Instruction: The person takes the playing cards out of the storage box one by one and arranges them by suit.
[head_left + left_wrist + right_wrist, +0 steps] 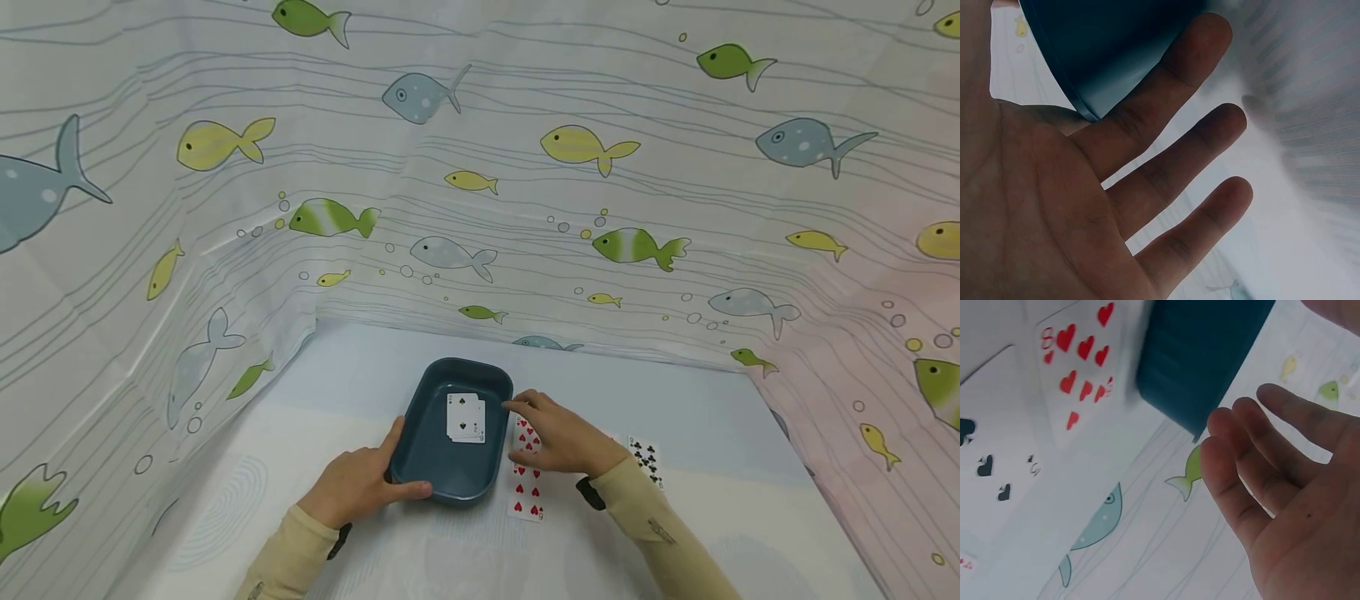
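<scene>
"Fish-printed cloth (525,204) surrounds us on the far side and both flanks, and it meets a pale tabletop (690,408). What do we count on that?"

"One dark blue dish (420,450), left of the right hand (558,435). Inside it we see one small stack of cards (467,418), a two of spades on top. Edges peek out below, so at least two, but we can't count further."

"And hands?"

"Two, in two beige sleeves (645,521). Our left hand (360,483) spans the dish's near left corner: thumb along the near rim, index finger by the left wall. Its other three fingers stretch out straight, spread apart from one another, in the left wrist view."

"Our right one?"

"Fingers loosely bent, thumb set apart from them, just beside the dish's right rim. We can't tell whether it touches."

"How many cards lie outside?"

"By the dish's right wall, hearts cards (527,504), partly under the hand; one or two, we can't tell. Farther right, one black-suited card (645,458), partly behind the forearm. Our right wrist view shows one eight of hearts (1075,369), one spades card (997,462) and one red corner."
</scene>
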Available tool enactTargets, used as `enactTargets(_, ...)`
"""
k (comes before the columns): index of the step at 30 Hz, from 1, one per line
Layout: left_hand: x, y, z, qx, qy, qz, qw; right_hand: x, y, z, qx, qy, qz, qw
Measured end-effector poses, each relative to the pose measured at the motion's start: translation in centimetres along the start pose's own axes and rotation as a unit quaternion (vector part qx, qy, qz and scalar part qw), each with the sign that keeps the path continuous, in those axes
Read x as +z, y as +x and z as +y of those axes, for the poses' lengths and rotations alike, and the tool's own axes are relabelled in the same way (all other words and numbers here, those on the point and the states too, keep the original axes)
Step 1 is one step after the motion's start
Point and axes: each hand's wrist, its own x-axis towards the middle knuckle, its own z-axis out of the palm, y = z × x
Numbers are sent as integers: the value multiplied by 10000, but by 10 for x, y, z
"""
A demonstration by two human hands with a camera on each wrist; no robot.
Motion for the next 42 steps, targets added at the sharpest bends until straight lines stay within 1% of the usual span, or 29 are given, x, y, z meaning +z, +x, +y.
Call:
enactTargets(3,0,0,0,20,-6,6,10000,-2,7,-3,11,59,-37,10000)
enactTargets(10,0,1,0,-11,8,-36,10000,-7,28,-7,-272,125,-152,9994)
enactTargets(12,0,1,0,-22,14,-49,10000,-6,35,-7,-298,99,-200,9993)
enactTargets(15,0,1,0,-23,12,-63,10000,-4,46,-8,-264,107,-283,9992)
enactTargets(21,0,1,1,63,46,-57,10000,0,63,-9,-65,293,-408,9987)
enactTargets(26,-1,0,1,113,44,-51,9999,2,75,-6,117,350,-561,9977)
enactTargets(32,-2,0,1,91,54,-55,9999,4,90,-5,148,346,-686,9969)
enactTargets(38,-2,1,1,72,21,-118,9999,8,101,-8,130,153,-929,9955)
enactTargets(42,-2,1,1,69,-3,-126,9999,11,107,-11,100,-176,-1079,9940)
